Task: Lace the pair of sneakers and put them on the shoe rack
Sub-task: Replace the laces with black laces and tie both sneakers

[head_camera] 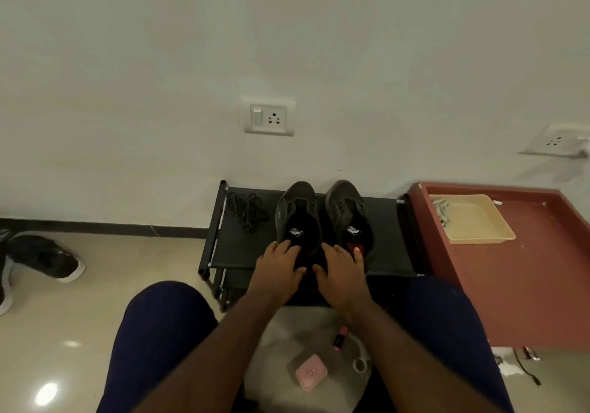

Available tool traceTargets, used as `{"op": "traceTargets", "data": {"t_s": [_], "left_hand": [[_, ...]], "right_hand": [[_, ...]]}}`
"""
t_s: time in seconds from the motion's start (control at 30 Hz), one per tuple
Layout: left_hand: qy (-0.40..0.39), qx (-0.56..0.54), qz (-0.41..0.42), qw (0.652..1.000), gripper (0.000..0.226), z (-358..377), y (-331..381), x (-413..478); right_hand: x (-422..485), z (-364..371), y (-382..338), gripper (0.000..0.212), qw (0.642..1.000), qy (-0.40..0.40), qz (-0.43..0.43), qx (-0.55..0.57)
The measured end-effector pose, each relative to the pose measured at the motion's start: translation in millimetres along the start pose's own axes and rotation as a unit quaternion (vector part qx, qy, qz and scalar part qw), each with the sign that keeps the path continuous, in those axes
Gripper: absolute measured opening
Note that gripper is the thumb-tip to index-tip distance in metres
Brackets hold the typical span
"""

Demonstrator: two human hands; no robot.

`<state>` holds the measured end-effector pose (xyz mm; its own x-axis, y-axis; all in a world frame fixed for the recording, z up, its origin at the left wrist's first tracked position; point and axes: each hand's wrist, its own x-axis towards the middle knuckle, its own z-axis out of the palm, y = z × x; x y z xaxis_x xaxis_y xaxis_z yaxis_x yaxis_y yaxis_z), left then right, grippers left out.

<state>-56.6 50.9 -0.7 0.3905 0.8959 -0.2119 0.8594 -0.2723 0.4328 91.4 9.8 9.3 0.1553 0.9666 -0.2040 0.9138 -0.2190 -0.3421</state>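
Dark mesh sneakers (297, 208) sat unlaced on the black fabric rack (386, 230), left hand (281, 265) and right hand (343, 269) resting flat-fingered on their heels; fetching the black laces (247, 211) seemed next.

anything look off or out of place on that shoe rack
Yes. A tangled heap of black laces lies loose on the shoe rack, left of the two sneakers, whose eyelets look empty. Another dark shoe sits on the floor at far left, away from the rack.
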Motion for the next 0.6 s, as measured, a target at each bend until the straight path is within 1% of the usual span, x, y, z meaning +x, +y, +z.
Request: {"op": "traceTargets", "data": {"t_s": [0.07, 0.23, 0.3, 0.37, 0.4, 0.43, 0.5, 0.6], "left_hand": [[0.011, -0.036, 0.003, 0.999, 0.056, 10.9, -2.3, -1.7], [0.086, -0.146, 0.006, 0.986, 0.052, 28.6, -2.0, -5.0], [0.134, -0.207, -0.013, 0.969, 0.048, 25.6, -1.7, -3.2], [0.19, -0.264, -0.055, 0.944, 0.041, 18.1, -5.1, 2.3], [0.206, -0.281, -0.082, 0.934, 0.037, 13.5, -7.9, 6.1], [0.208, -0.285, -0.11, 0.929, 0.034, 8.7, -11.7, 10.4], [0.204, -0.26, -0.152, 0.931, 0.028, 1.9, -24.8, 21.3], [0.177, -0.165, -0.188, 0.952, 0.026, -2.3, -49.4, 42.3]], "right_hand": [[-2.5, 2.7, 1.5, 0.049, 1.0, 0.002, -0.013, -0.008], [0.0, 12.8, 15.7, 0.044, 0.996, 0.046, -0.059, 0.042], [-0.4, 15.5, 25.5, 0.043, 0.992, 0.074, -0.077, 0.069], [1.4, 14.3, 31.4, 0.043, 0.987, 0.109, -0.067, 0.094], [2.5, 12.5, 33.6, 0.044, 0.986, 0.122, -0.056, 0.1], [3.8, 11.4, 35.6, 0.044, 0.986, 0.124, -0.044, 0.101], [5.1, 10.5, 37.7, 0.045, 0.99, 0.103, -0.03, 0.089], [6.6, 13.0, 37.5, 0.045, 0.995, 0.073, -0.033, 0.062]]}}
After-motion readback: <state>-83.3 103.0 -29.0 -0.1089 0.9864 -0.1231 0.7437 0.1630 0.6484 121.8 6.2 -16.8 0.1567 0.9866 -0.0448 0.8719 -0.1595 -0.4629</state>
